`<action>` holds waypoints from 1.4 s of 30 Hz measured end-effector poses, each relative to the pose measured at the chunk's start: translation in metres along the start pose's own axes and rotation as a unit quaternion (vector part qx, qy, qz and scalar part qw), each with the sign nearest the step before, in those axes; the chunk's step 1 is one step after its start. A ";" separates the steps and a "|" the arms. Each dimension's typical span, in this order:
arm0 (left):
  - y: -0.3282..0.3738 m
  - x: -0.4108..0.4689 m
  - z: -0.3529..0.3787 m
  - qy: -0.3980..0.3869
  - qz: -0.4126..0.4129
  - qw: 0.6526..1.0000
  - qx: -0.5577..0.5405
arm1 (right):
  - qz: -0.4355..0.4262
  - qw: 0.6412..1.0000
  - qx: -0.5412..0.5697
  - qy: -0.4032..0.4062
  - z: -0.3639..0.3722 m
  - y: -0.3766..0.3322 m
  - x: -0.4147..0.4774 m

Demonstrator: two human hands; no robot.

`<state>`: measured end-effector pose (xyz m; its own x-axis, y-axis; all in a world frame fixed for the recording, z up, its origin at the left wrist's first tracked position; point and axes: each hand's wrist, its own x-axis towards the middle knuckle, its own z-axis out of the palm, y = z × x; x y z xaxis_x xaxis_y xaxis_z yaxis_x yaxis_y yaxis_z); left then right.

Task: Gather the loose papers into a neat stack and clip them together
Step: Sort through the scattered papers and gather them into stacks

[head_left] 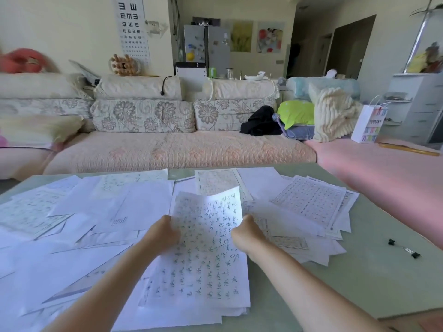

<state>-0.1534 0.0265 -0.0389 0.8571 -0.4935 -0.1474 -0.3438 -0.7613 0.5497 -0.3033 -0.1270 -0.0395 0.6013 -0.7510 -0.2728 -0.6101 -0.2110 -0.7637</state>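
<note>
My left hand [163,234] grips the left edge of a thin white sheet [203,259] covered in rows of handwritten characters; my right hand [248,233] grips its right edge; my fingers [170,230] are curled in on the paper and hold it between both hands, though most of them are hidden behind the sheet. The top of the sheet lifts off the table and curls towards me, with light shining through it; its lower part lies flat on an uneven pile of white papers [191,315] at the near edge of the pale green table [359,291]. More loose white papers [84,212] lie spread and overlapping across the left half of the table; a fan of gridded practice sheets [309,200] lies to the right, just beyond my right hand. Two small black binder clips [405,249] with silver handles lie on the bare table at the far right, apart from the papers, their handles touching. Behind the table stands a cream sofa with floral cushions [143,116].
</note>
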 end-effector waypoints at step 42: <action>0.107 0.029 0.064 0.054 0.284 0.956 0.054 | -0.140 0.941 -0.277 0.132 -0.122 0.084 0.065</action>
<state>-0.1898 -0.0956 -0.0369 0.5535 -0.7978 0.2389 -0.7980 -0.4259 0.4265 -0.3783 -0.2700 -0.0503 0.6741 -0.7312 0.1044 -0.6664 -0.6631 -0.3410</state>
